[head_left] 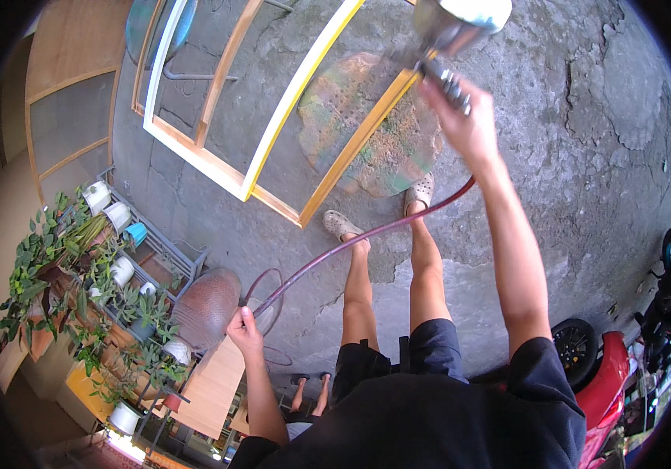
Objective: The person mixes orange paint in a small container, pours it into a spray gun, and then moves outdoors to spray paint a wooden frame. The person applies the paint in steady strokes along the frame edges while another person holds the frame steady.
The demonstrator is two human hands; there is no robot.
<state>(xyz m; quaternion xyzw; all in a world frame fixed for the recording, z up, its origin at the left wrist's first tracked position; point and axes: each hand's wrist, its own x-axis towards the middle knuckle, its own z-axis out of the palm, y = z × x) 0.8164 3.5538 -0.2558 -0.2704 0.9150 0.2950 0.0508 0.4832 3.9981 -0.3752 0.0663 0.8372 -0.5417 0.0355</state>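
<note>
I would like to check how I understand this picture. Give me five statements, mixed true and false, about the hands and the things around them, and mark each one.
1. The right hand holds a spray gun. True.
2. The left hand holds a paintbrush. False: it holds a reddish hose.
3. The wooden frame is white all over. False: some of its parts are white, others are brown.
4. Potted plants stand on the person's left side. True.
5. The person's feet are bare. False: they wear pale clogs.
</note>
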